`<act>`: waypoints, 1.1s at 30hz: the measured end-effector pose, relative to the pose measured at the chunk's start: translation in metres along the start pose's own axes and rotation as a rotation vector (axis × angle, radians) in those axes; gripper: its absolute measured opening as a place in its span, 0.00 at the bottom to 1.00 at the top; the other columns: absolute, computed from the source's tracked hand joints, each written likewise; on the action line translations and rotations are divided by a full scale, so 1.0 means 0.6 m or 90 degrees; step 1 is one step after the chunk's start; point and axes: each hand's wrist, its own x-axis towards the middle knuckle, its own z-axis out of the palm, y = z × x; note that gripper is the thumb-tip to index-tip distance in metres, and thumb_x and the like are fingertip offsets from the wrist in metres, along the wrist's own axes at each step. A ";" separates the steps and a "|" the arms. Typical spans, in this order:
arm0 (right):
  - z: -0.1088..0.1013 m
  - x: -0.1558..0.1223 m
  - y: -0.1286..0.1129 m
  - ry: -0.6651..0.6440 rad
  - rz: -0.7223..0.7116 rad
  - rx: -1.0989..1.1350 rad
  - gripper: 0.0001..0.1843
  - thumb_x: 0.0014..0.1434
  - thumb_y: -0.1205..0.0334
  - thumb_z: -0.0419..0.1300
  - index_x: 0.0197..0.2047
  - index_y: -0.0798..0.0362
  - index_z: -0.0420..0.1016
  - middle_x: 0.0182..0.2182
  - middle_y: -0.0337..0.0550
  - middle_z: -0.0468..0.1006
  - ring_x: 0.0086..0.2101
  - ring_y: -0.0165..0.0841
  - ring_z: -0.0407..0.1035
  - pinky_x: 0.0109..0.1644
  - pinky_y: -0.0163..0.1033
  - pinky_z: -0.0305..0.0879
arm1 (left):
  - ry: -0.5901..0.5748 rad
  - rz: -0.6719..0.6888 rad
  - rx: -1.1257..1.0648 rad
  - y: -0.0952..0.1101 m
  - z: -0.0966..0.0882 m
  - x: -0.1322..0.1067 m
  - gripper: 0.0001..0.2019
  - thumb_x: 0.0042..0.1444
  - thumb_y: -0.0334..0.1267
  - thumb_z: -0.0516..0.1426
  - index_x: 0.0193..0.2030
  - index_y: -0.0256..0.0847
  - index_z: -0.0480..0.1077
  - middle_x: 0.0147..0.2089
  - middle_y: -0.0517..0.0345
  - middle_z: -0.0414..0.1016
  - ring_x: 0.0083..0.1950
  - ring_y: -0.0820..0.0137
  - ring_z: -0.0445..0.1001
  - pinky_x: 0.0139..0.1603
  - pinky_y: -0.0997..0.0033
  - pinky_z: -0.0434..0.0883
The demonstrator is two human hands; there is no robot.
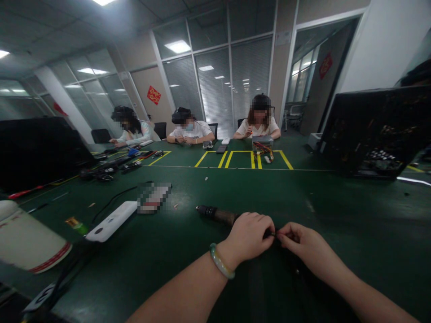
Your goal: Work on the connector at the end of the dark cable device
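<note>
My left hand (pixel 251 233), with a green-white bangle on its wrist, is closed around the rear part of a dark cylindrical electric screwdriver (pixel 220 215). The tool lies low over the green table, its narrow black nose and metal tip pointing left. At the tool's back end my right hand (pixel 298 242) is closed in a pinch, thumb against fingers. A tiny brass-coloured bit shows between the two hands, but what the right fingers hold is mostly hidden. Fingertips of both hands nearly touch.
Left of my hands lie a white power strip (pixel 112 221), a phone (pixel 155 197), a green screwdriver handle (pixel 78 226) and a large cream cup (pixel 28 237). A black computer case (pixel 377 132) stands at right. Several people sit across the table (pixel 188 264), near cables and parts.
</note>
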 end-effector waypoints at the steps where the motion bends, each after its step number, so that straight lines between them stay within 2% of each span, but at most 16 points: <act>1: 0.000 0.000 0.001 -0.001 -0.001 0.000 0.08 0.60 0.57 0.56 0.36 0.50 0.74 0.30 0.37 0.79 0.31 0.34 0.73 0.32 0.33 0.62 | -0.001 0.000 0.003 0.000 0.000 0.000 0.06 0.57 0.37 0.59 0.40 0.43 0.67 0.40 0.60 0.73 0.44 0.65 0.70 0.47 0.63 0.64; 5: 0.001 0.002 0.007 -0.012 -0.009 -0.006 0.07 0.60 0.58 0.57 0.36 0.49 0.75 0.31 0.37 0.79 0.32 0.34 0.73 0.32 0.33 0.62 | -0.011 0.000 0.015 0.001 -0.002 0.001 0.05 0.57 0.35 0.58 0.41 0.43 0.67 0.40 0.61 0.73 0.44 0.66 0.70 0.46 0.64 0.65; 16: -0.001 -0.001 0.002 0.014 0.005 -0.017 0.10 0.60 0.55 0.56 0.36 0.50 0.75 0.31 0.38 0.80 0.32 0.35 0.74 0.32 0.34 0.63 | -0.014 -0.002 0.008 0.003 -0.007 0.000 0.07 0.58 0.40 0.59 0.41 0.43 0.68 0.40 0.60 0.73 0.44 0.65 0.71 0.47 0.64 0.64; 24: -0.001 -0.001 0.002 0.014 0.009 -0.011 0.10 0.60 0.55 0.56 0.37 0.50 0.75 0.31 0.38 0.80 0.32 0.35 0.74 0.32 0.34 0.64 | -0.029 -0.004 0.019 0.003 -0.006 0.002 0.06 0.59 0.39 0.59 0.42 0.43 0.68 0.42 0.61 0.74 0.46 0.65 0.71 0.49 0.63 0.64; 33: -0.001 0.001 0.006 0.015 0.000 -0.010 0.09 0.60 0.55 0.57 0.36 0.50 0.75 0.30 0.37 0.80 0.31 0.34 0.74 0.32 0.34 0.63 | -0.015 0.000 0.005 0.004 -0.008 0.002 0.07 0.59 0.40 0.59 0.41 0.43 0.68 0.41 0.61 0.74 0.45 0.65 0.71 0.48 0.63 0.64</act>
